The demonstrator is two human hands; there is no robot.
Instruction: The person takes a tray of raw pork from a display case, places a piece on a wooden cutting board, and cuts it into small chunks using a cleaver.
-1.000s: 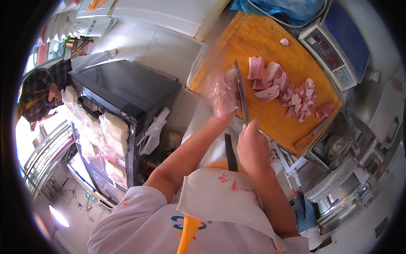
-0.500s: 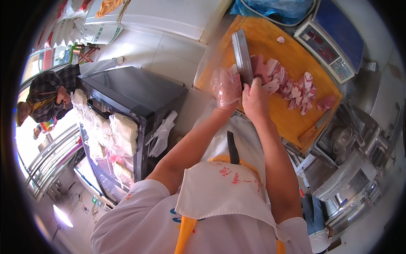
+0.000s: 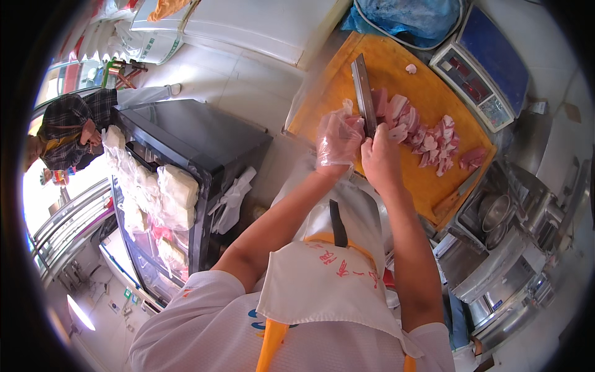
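Observation:
My right hand (image 3: 381,158) is closed around the handle of a cleaver (image 3: 363,92), its blade pointing away from me over a yellow wooden cutting board (image 3: 334,74). Inside a clear plastic glove, my left hand (image 3: 338,141) sits just left of the blade. Its curled fingers press on a piece of raw meat that shows only in part, pinkish by the blade. To the right of the cleaver, cut chunks of pink and white raw meat (image 3: 427,136) lie in a row across the board. A small pale scrap (image 3: 411,69) rests apart, toward the far edge.
Beyond the board stand a digital scale (image 3: 477,74) and a blue plastic bag (image 3: 406,18). Metal bowls (image 3: 496,211) are at the right. On the left, a dark cabinet (image 3: 198,133) bears white wrapped blocks (image 3: 176,195); a person in a plaid shirt (image 3: 65,133) is behind it.
The cleaver and both hands have shifted slightly right and nearer in the picture. The blade appears narrower, and pink meat now shows at my left fingers.

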